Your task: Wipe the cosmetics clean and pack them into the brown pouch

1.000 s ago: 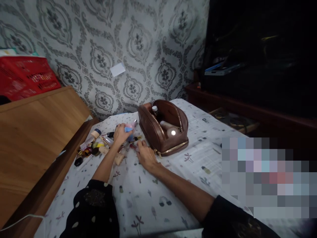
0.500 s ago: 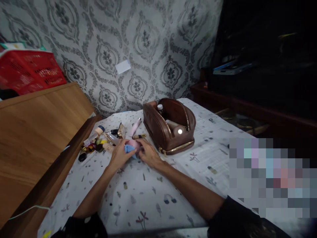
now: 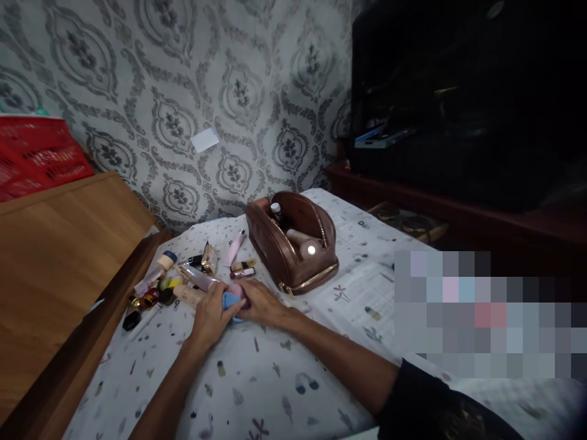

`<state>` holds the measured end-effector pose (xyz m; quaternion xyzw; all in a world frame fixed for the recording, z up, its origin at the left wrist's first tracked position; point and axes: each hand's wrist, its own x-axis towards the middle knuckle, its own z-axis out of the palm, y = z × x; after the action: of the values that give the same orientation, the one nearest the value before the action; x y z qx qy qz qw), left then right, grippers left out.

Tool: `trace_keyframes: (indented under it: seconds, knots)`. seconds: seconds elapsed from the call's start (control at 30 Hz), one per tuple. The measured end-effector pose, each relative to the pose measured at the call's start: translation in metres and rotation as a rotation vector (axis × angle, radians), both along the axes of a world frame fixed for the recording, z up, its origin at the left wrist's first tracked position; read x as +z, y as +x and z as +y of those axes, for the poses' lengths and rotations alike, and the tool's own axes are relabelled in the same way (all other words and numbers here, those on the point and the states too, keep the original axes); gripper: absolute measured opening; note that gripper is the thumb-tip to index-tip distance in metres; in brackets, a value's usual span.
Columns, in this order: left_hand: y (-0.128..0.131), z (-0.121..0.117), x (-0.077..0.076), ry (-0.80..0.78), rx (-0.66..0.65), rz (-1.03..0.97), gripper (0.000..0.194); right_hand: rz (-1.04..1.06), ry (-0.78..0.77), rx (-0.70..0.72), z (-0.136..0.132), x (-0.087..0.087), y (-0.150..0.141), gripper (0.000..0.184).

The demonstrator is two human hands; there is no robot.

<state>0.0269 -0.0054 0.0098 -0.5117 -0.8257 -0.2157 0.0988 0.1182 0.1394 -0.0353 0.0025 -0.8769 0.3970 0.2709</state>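
Observation:
My left hand (image 3: 211,316) is closed around a small blue object (image 3: 232,300), perhaps a soft or cup-shaped piece. Against it sits a rounded pink object (image 3: 236,289), with my right hand (image 3: 262,304) closed on it from the other side. Fingers cover much of both, so their exact kind is unclear. Just right of my hands stands a brown toiletry bag (image 3: 293,244), unzipped, with a tube (image 3: 300,238) and a white-capped bottle (image 3: 276,209) inside. A pink tube (image 3: 235,247) and small lipstick-like tubes (image 3: 242,273) lie beyond my fingers.
Several cosmetics lie in a loose cluster on the left, among them a jar-like bottle (image 3: 166,261) and a gold compact (image 3: 210,259). A wooden board (image 3: 68,256) edges the bed at left, below a red basket (image 3: 41,153). At right stands dark furniture (image 3: 458,201).
The camera view has turned right, so the scene shifts left. My hands stay together on the blue and pink objects, which have turned slightly between the fingers.

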Motion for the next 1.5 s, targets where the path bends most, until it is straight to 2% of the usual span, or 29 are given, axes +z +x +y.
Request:
trace_keyframes:
  seconds: [0.13,0.3,0.53,0.7,0.83,0.9,1.07,1.13,1.2,1.27,1.4,1.5]
  knots:
    - [-0.002,0.004,0.0,0.014,0.014,-0.069,0.032,-0.072,0.02,0.005,0.0,0.007,0.004,0.049]
    - [-0.008,0.011,-0.005,0.085,0.016,-0.106,0.034,-0.136,0.041,-0.002,0.001,0.012,0.005,0.056]
    - [-0.015,0.008,-0.01,0.166,-0.022,-0.186,0.032,-0.14,-0.034,0.019,0.001,0.013,0.006,0.07]
    - [-0.016,0.0,-0.011,0.211,-0.069,-0.251,0.028,-0.103,-0.066,0.047,0.001,0.011,0.005,0.057]
    - [-0.014,-0.008,-0.009,0.19,-0.093,-0.245,0.026,-0.098,-0.084,0.039,0.001,0.008,0.004,0.055]
    - [-0.014,-0.013,-0.007,0.117,-0.132,-0.232,0.034,-0.101,-0.1,0.033,0.002,0.005,0.004,0.056]
    - [-0.018,-0.019,0.0,-0.09,-0.266,-0.105,0.081,-0.09,-0.119,0.031,0.007,0.001,0.003,0.057]
    - [-0.02,-0.019,0.001,-0.124,-0.249,-0.037,0.085,-0.093,-0.11,0.025,0.01,-0.001,0.004,0.058]
    - [-0.022,-0.019,0.003,-0.161,-0.212,0.017,0.077,-0.097,-0.117,0.023,0.012,-0.003,0.005,0.06]
    - [-0.024,-0.019,0.004,-0.2,-0.194,0.048,0.06,-0.098,-0.134,0.03,0.014,-0.004,0.006,0.062]
    - [-0.027,-0.021,0.005,-0.244,-0.231,0.031,0.027,-0.106,-0.166,0.036,0.016,-0.003,0.009,0.063]
    - [-0.028,-0.023,0.007,-0.193,-0.237,-0.061,0.021,-0.12,-0.196,0.041,0.014,0.001,0.01,0.061]
